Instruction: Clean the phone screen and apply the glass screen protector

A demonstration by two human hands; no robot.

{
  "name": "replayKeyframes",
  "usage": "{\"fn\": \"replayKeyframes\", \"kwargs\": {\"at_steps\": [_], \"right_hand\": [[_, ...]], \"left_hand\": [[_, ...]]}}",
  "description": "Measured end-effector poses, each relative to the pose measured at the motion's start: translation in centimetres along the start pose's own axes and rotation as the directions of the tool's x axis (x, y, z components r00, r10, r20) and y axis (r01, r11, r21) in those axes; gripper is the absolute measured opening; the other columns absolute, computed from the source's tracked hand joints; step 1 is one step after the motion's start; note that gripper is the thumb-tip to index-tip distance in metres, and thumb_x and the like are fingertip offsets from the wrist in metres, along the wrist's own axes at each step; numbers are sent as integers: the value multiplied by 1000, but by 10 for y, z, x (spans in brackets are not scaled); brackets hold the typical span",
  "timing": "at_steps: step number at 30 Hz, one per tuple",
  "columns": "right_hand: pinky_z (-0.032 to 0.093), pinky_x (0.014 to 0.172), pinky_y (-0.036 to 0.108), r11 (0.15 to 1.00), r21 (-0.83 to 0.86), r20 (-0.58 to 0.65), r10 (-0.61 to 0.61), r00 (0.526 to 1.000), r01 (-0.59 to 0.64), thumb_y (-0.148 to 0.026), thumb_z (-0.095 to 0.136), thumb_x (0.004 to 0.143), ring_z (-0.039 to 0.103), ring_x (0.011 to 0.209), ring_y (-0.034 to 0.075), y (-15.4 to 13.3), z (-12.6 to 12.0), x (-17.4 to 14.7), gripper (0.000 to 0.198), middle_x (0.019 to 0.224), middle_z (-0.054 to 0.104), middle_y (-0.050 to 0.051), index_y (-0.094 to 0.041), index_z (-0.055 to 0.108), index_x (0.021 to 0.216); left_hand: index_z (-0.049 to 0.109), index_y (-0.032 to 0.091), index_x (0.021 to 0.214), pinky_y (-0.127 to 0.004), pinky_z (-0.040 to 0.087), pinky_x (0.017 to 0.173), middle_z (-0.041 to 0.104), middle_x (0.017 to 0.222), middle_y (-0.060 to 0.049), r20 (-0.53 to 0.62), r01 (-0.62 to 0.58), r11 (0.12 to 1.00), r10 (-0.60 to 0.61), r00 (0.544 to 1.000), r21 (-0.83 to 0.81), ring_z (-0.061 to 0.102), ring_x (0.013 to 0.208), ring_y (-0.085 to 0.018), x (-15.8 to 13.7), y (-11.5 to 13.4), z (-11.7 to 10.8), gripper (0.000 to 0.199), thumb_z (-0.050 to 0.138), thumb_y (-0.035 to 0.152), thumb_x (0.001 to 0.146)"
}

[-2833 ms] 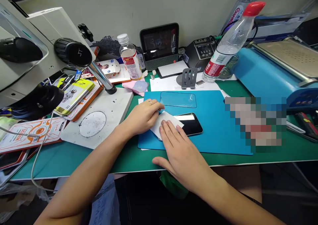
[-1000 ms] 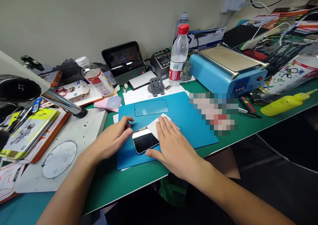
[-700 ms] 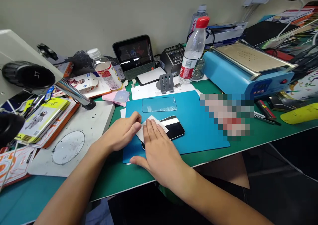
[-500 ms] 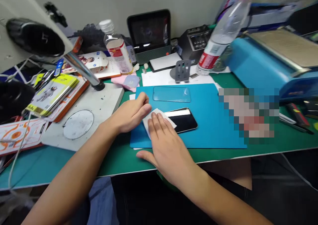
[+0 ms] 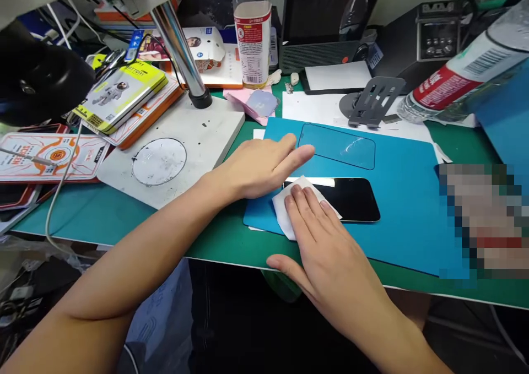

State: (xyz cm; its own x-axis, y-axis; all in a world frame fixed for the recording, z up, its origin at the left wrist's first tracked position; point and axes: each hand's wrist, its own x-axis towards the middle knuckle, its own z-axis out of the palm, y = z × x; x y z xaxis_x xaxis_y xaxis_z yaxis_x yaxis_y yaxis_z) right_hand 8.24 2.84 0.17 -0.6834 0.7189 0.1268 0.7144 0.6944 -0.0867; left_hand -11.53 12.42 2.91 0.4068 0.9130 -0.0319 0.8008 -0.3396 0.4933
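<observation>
A phone [image 5: 356, 200] with a dark screen lies face up on a blue mat [image 5: 407, 214]. My right hand [image 5: 330, 258] presses a white wipe [image 5: 284, 215] onto the phone's left part, fingers flat and thumb stretched out to the side. Just above the phone's left end is my left hand [image 5: 260, 167], thumb and forefinger apart. Its other fingers are hidden, and I cannot tell whether they touch the phone. Behind the phone, a clear screen glass [image 5: 341, 147] with a thin dark border rests on the mat.
At left stands a microscope base [image 5: 124, 170] with a metal post [image 5: 182, 54], beside stacked boxes [image 5: 124, 90]. Behind the mat are a labelled bottle [image 5: 253, 43], a grey phone stand [image 5: 374, 101] and a tilted water bottle [image 5: 450, 82]. A blurred patch [image 5: 487, 220] covers the mat's right side.
The view has shifted left and closer. My right hand stays flat on the wipe over the phone's left part. My left thumb and forefinger are now more stretched out.
</observation>
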Motion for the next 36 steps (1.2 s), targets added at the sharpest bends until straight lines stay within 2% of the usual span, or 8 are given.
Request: {"fn": "replayKeyframes", "kwargs": {"at_steps": [5,8,12,16,20,25,31,36], "right_hand": [[37,124,58,999,50,34,6,999,-8,-66,38,102,33,155,40,2,1,29,91,164,36,29,7,39,156],[35,125,58,999,52,53,2,999,-5,-64,44,101,31,156,39,3,-3,29,90,166,32,28,6,37,157],[44,120,54,998,58,118,-21,993,14,-68,49,97,35,155,38,1,-11,10,92,166,32,26,3,41,157],[39,124,48,995,102,170,-26,985,9,-73,44,96,32,157,33,-1,-15,-7,95,168,30,21,-1,40,158],[42,122,47,995,95,133,2,991,-15,-74,45,95,35,155,32,7,-15,-24,96,166,33,20,0,41,157],[46,120,49,994,21,108,104,989,-107,-72,56,92,40,153,34,29,-19,-52,100,165,36,24,1,40,157],[50,117,50,986,53,134,151,979,-160,-70,52,95,39,154,33,43,-26,-69,96,166,36,21,-2,35,160],[50,117,50,978,82,59,189,980,-193,-67,52,96,40,154,34,39,-24,-76,93,167,36,22,-4,33,162]], "left_hand": [[58,21,95,-35,39,71,66,86,-7,-128,230,972,-222,967,49,66,85,-28,3,2,0,60,14,59,109],[58,21,96,-35,40,70,66,86,-7,-157,229,973,-221,962,36,66,86,-28,3,1,0,60,13,59,109],[56,22,92,-34,36,66,64,79,-7,-132,208,977,-202,971,36,64,78,-28,2,1,2,62,11,63,107],[49,23,83,-33,28,63,58,72,-5,-178,231,972,-220,959,44,57,69,-25,1,1,5,58,16,65,106],[41,24,76,-33,22,59,51,66,-3,-174,261,961,-242,954,91,48,60,-22,2,3,3,51,21,60,106],[39,25,74,-33,24,56,51,59,-1,-149,336,929,-314,938,159,45,55,-22,2,2,2,42,39,57,101],[37,26,73,-34,27,55,51,58,0,-90,331,929,-320,943,163,46,54,-23,3,3,5,43,41,59,99],[37,25,73,-33,28,56,53,60,1,-90,309,944,-300,950,118,49,58,-22,3,8,4,41,42,56,100]]}}
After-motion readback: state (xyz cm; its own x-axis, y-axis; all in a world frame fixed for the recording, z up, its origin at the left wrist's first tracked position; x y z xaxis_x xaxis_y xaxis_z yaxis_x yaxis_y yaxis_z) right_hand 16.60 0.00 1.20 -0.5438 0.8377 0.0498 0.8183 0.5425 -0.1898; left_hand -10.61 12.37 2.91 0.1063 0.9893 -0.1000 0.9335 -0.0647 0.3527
